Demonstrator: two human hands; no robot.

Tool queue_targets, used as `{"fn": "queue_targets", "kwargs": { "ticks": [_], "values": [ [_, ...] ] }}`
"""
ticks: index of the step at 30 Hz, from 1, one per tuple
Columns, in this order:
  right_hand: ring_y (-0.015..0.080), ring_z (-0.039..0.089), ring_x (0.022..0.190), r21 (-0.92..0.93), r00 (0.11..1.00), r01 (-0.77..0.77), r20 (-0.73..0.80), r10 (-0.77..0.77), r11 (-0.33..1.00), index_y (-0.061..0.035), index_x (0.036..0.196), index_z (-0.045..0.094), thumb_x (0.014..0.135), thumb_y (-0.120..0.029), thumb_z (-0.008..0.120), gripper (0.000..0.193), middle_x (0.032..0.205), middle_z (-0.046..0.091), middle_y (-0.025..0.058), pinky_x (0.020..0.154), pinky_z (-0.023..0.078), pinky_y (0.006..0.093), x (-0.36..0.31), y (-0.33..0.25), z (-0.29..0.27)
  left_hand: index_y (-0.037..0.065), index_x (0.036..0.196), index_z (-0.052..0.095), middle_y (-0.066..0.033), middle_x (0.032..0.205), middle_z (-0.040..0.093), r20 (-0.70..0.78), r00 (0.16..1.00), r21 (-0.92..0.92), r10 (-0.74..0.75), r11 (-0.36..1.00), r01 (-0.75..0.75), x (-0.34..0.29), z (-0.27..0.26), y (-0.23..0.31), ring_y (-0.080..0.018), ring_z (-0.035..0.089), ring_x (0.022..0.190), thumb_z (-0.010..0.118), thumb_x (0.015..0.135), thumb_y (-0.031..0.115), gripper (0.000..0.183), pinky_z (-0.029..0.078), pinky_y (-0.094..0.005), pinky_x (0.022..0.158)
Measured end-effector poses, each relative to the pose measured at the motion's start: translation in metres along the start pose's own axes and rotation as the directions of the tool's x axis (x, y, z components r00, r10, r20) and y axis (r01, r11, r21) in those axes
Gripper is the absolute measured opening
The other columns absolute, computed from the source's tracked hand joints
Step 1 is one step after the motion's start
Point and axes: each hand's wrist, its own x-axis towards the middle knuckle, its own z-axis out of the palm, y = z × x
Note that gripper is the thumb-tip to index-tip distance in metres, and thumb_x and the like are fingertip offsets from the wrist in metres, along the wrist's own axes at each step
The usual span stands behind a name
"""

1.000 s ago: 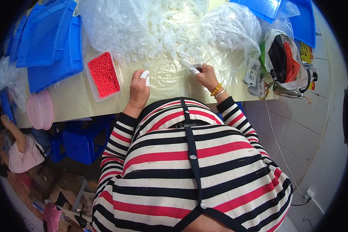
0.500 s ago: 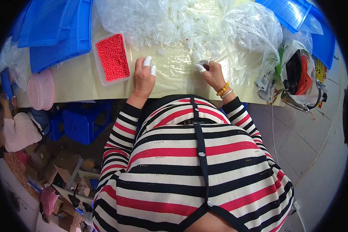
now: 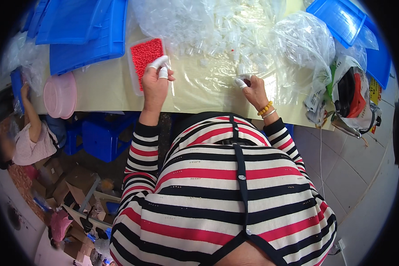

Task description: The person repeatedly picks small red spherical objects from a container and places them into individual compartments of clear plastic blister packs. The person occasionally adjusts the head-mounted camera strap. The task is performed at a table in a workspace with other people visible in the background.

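Observation:
My left hand (image 3: 154, 84) is over the right edge of a clear plastic box (image 3: 132, 66) full of small red beads (image 3: 147, 49). White finger covers sit on its thumb and forefinger, which are slightly apart with nothing visible between them. Farther right, close above the plastic-covered table, my right hand (image 3: 255, 92) has its fingers pinched together, a white cover on one fingertip. Whatever it holds, if anything, is hidden. Beyond the hands lies a wide heap of small clear plastic pieces (image 3: 204, 42), with one red bead (image 3: 232, 50) among them.
Blue trays (image 3: 86, 55) are stacked at the far left, beside a pink basin (image 3: 60, 95) at the table's edge. A clear bag of plastic pieces (image 3: 308, 40) and another blue tray (image 3: 337, 20) lie far right. Another person (image 3: 33, 137) sits at left; blue stools (image 3: 103, 137) stand below.
My left hand has moved left and farther out, from beside the bead box to over its edge. The right hand stays pinched in about the same place. The whole view has shifted slightly.

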Motion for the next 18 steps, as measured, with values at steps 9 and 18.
{"fn": "queue_targets", "kwargs": {
  "ticks": [9, 18],
  "values": [
    [0.0177, 0.06, 0.058, 0.007, 0.999, -0.036, 0.029, 0.036, 0.999, 0.005, 0.086, 0.068, 0.081, -0.02, 0.068, 0.025, 0.067, 0.064, 0.0145, 0.056, 0.047, 0.0293, -0.001, -0.006, 0.011, -0.005, 0.106, 0.062, -0.0177, 0.089, 0.062, -0.014, 0.974, 0.741, 0.226, 0.656, -0.141, 0.023, -0.067, -0.04, -0.0292, 0.061, 0.074, 0.061, 0.085, 0.005, 0.023, 0.051, -0.0362, 0.068],
    [0.0099, 0.057, 0.062, -0.029, 0.997, -0.056, 0.059, 0.058, 0.998, 0.0067, 0.089, 0.067, 0.083, -0.015, 0.067, 0.023, 0.069, 0.066, 0.009, 0.058, 0.048, 0.0258, -0.001, -0.01, 0.016, 0.0, 0.102, 0.065, -0.0165, 0.101, 0.057, 0.273, 0.841, 0.674, 0.467, 0.531, -0.514, 0.023, -0.072, -0.01, -0.031, 0.058, 0.086, 0.056, 0.081, -0.004, 0.023, 0.049, -0.0363, 0.075]
  ]
}}
